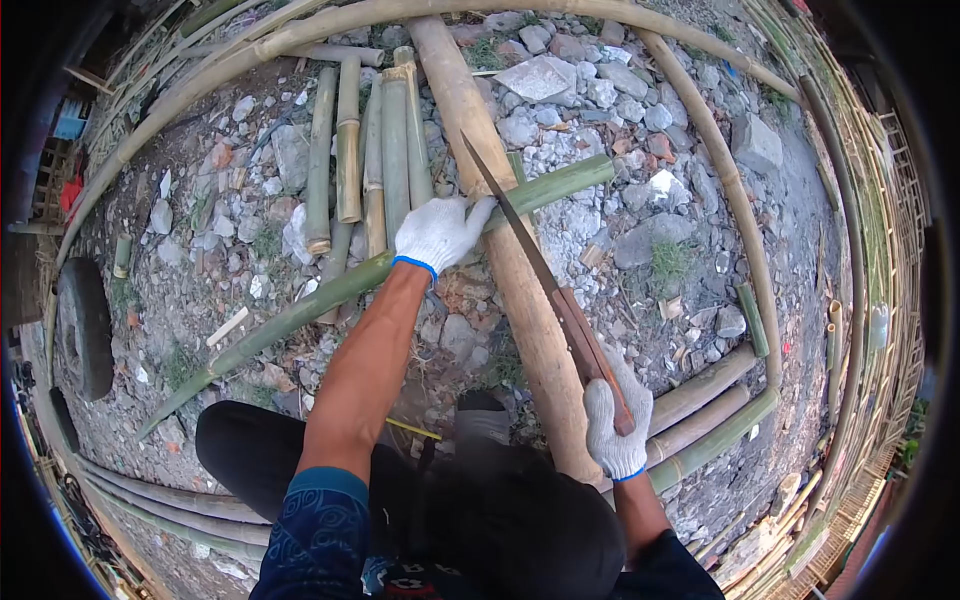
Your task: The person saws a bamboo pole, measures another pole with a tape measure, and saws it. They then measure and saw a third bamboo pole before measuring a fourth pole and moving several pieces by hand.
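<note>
A long green bamboo pole lies across a thick tan bamboo pole. My left hand, in a white glove with a blue cuff, is closed on the green pole just left of the crossing. In my right hand, also gloved in white, is the wooden handle of a saw. The saw's dark blade crosses the green pole beside my left fingers, its tip pointing up and away. Whether the teeth have cut into the pole cannot be made out.
Cut bamboo pieces lie at the upper left. More bamboo poles lie at the lower right. Rubble and a concrete block cover the ground. An old tyre is at the left, and a yellow strip lies near my legs.
</note>
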`<move>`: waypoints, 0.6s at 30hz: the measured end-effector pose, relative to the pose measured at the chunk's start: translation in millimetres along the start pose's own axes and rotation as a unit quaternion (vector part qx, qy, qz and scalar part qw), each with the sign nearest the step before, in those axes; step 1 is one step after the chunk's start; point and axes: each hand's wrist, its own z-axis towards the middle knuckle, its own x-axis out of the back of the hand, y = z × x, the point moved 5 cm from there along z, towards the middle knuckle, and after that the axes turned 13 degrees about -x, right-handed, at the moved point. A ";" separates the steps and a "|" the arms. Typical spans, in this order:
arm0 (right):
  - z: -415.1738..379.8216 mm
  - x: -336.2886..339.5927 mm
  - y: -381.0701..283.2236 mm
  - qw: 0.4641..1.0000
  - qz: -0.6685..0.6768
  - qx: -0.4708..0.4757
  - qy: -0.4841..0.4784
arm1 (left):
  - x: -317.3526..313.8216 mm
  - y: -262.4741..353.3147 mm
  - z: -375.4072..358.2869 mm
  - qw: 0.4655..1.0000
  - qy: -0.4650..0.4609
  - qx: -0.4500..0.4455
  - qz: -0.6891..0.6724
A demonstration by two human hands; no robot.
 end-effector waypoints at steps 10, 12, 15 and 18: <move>80.6 -61.6 6.6 0.997 0.053 0.025 0.055 | -2.2 14.9 -9.4 1.000 0.004 -0.004 0.015; 120.2 -84.7 -4.1 0.993 0.093 0.050 0.044 | 1.4 8.7 -12.4 1.000 0.009 -0.011 0.020; 128.3 -89.7 -4.5 0.993 0.097 0.052 0.051 | -3.0 6.6 -11.7 0.998 -0.025 -0.025 0.043; 93.4 -71.6 10.3 0.994 0.100 0.039 0.021 | 3.2 9.5 -12.5 1.000 -0.015 -0.004 0.023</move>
